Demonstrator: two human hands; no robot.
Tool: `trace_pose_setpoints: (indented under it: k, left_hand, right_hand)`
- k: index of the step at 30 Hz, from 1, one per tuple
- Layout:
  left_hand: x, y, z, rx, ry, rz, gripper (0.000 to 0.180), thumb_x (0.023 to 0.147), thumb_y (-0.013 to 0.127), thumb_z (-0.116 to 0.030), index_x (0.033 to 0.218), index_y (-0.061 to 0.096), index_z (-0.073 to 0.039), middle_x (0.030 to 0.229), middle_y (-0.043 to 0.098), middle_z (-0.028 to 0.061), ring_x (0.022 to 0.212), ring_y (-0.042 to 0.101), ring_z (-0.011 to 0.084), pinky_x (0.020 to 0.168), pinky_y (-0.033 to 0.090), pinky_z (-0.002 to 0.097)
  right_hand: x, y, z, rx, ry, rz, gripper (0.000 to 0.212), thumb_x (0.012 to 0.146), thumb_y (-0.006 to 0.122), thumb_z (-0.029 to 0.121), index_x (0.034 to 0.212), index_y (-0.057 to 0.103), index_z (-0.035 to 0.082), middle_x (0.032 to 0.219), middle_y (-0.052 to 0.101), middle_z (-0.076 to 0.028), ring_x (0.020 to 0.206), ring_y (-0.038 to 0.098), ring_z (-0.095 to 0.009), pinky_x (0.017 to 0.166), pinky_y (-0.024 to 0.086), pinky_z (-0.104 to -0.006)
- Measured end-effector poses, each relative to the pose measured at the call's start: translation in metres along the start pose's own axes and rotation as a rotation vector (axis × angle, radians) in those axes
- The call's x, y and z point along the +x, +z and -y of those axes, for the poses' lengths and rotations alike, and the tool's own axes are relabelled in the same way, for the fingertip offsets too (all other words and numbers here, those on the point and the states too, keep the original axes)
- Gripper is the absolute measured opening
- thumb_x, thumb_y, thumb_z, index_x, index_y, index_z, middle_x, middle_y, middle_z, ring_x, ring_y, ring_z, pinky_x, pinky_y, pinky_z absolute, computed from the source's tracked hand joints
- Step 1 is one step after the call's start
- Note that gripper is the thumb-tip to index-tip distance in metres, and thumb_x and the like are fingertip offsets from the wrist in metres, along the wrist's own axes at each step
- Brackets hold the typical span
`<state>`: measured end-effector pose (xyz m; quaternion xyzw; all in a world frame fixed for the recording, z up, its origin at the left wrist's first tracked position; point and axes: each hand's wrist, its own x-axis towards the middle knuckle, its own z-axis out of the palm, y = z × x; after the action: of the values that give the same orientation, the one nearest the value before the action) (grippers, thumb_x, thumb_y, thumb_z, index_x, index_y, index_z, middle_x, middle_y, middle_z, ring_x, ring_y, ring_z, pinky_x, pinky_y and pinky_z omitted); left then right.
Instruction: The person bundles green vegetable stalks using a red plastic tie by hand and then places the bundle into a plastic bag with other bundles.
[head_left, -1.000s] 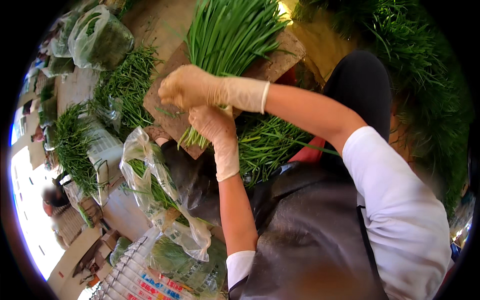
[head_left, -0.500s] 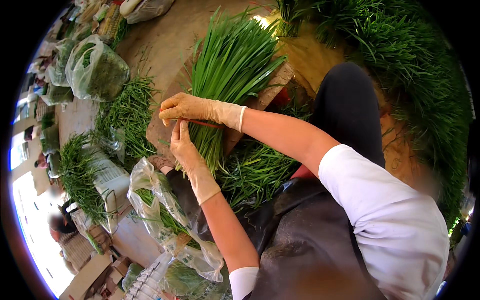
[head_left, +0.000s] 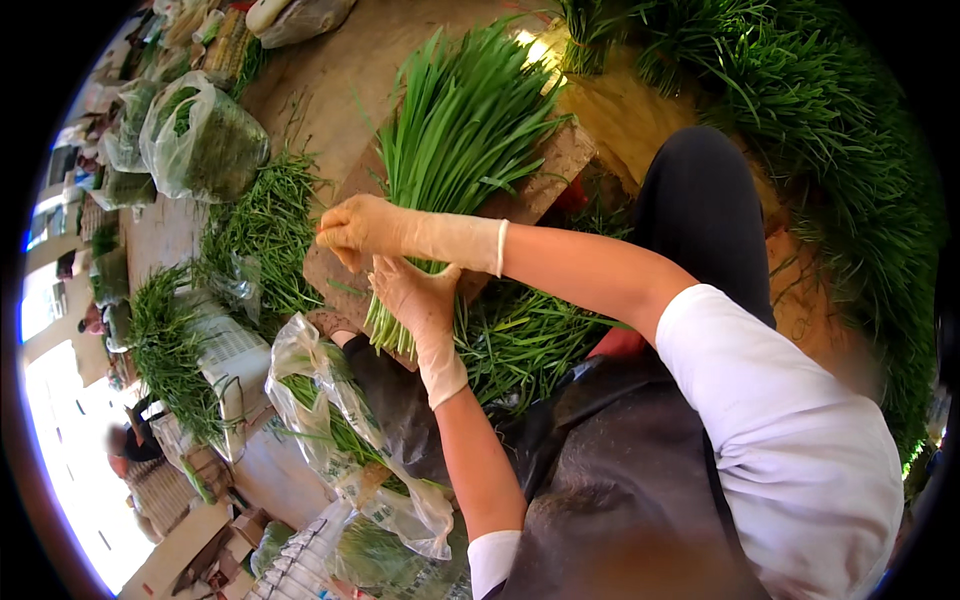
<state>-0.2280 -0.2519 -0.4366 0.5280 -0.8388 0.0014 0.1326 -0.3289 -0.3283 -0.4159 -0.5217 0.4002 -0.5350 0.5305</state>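
Note:
A thick bunch of garlic chives (head_left: 450,130), long flat green leaves with paler stems, lies on a brown board (head_left: 540,190) in front of me. My left hand (head_left: 418,300), in a pale glove, is wrapped over the stems near their cut ends, thumb to one side and fingers to the other. My gloved right hand (head_left: 365,228) crosses above it, at the left edge of the bunch. Its fingers are curled closed; what they hold is hidden. The right wrist covers the middle of the stems.
Loose green leaves (head_left: 530,345) lie beside my lap, with another pile (head_left: 265,230) to the left. Near my knee is an open plastic bag (head_left: 345,400); a pale crate (head_left: 230,350) stands farther left. Many chives (head_left: 830,150) fill the right side.
My left hand has moved right, from a pinch beside the bunch to around its stems. The red band that stretched across the stems no longer shows. My right hand is slightly lower.

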Motion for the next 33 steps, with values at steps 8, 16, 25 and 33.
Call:
trace_pose_setpoints:
  k: [8,16,25,33]
  left_hand:
    - [-0.011,0.022,-0.011,0.324,-0.153,0.18,0.083,0.074,0.072,-0.049,0.134,0.041,-0.002,0.124,0.055,0.0149,0.117,0.053,0.0273,0.105,0.036,0.0422]
    - [0.0,-0.001,0.005,0.274,0.06,0.105,0.082,0.079,0.065,-0.05,0.139,0.036,-0.002,0.118,0.059,0.0127,0.112,0.056,0.0281,0.107,0.032,0.0438]
    - [-0.013,-0.095,0.007,0.171,0.114,0.086,0.091,0.057,0.086,-0.035,0.133,0.046,-0.003,0.111,0.061,0.013,0.108,0.056,0.0294,0.104,0.035,0.0425]
    - [-0.113,-0.224,0.025,0.12,0.152,0.018,0.093,0.055,0.084,-0.022,0.137,0.043,-0.004,0.122,0.057,0.0129,0.113,0.052,0.0312,0.108,0.03,0.0474]
  right_hand:
    - [-0.102,0.029,0.039,-0.667,0.016,-0.207,0.028,0.091,0.054,0.025,0.106,0.066,0.006,0.111,0.064,-0.016,0.103,0.06,-0.036,0.082,0.051,-0.0439]
    - [-0.137,0.029,0.055,-0.479,-0.061,-0.22,0.024,0.089,0.06,0.024,0.099,0.065,0.004,0.099,0.067,-0.017,0.091,0.065,-0.032,0.075,0.052,-0.0395]
    - [-0.119,-0.085,0.118,-0.945,-0.298,-0.26,0.014,0.086,0.064,0.02,0.091,0.063,0.008,0.087,0.063,-0.01,0.085,0.063,-0.029,0.074,0.051,-0.0381]
    - [-0.175,-0.044,0.174,-1.059,-0.4,0.053,0.03,0.077,0.071,0.026,0.093,0.053,0.008,0.091,0.057,-0.01,0.083,0.062,-0.031,0.069,0.051,-0.0409]
